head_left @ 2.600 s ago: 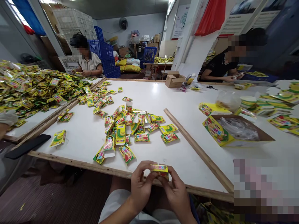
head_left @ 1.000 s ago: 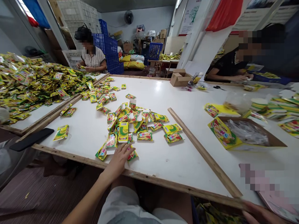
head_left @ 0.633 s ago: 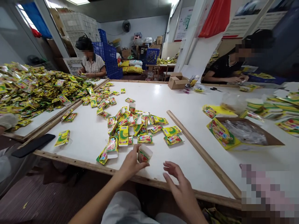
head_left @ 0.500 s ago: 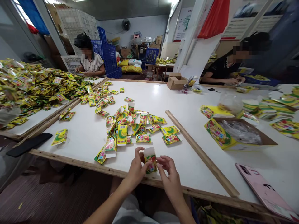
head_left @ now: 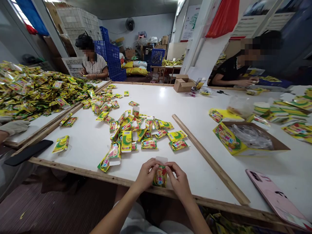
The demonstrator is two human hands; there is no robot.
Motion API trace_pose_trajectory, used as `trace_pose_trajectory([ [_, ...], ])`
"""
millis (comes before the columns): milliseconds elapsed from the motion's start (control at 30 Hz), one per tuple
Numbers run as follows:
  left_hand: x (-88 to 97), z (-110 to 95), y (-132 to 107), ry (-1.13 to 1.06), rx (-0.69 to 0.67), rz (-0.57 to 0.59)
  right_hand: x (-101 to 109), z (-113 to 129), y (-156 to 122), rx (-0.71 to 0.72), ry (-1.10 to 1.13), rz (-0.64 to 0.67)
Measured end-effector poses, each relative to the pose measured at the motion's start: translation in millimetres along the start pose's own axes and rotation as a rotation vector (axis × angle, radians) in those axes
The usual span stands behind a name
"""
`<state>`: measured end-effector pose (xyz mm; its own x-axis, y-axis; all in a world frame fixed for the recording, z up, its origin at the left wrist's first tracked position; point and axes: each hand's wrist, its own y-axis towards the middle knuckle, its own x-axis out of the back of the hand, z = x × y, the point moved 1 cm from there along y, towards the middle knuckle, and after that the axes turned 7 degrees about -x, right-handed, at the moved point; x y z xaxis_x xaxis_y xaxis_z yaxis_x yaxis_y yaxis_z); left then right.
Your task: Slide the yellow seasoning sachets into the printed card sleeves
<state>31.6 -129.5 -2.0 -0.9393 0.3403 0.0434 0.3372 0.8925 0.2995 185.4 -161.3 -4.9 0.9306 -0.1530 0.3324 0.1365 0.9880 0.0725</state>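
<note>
A small yellow-and-green printed carton stands near the table's front edge, its white top flap raised. My left hand grips its upper left side, thumb on the printed face and fingers behind. On the upper right side, my right hand pinches the carton the same way, with the thumb near the top edge. Whether anything is inside the carton cannot be seen. Just beyond my hands lies a loose pile of similar small cartons, some with white flaps sticking out.
Wooden strips divide the white table. At right are a display box holding clear plastic and a pink phone. A large carton heap fills the left. Two co-workers sit across; a gloved hand shows at left.
My right hand has closed onto the carton, and both hands now meet at its top. The carton shifted slightly right and lower. A co-worker's gloved hand came into view at left.
</note>
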Motion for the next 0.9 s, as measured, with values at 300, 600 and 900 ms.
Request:
trace_pose_trajectory([
  [300, -6.6, 8.4, 4.9, -0.171, 0.071, -0.126, -3.0, -7.2, -0.6, 0.051, 0.040, -0.096],
  [600, -10.6, -2.9, -1.2, -0.014, 0.074, -0.174, -4.9, 8.2, -1.6, 0.066, -0.014, -0.155],
  [900, -13.9, -0.8, 4.2, -0.021, 0.113, -0.210, -1.4, 10.0, 5.1, 0.003, -0.057, -0.102],
])
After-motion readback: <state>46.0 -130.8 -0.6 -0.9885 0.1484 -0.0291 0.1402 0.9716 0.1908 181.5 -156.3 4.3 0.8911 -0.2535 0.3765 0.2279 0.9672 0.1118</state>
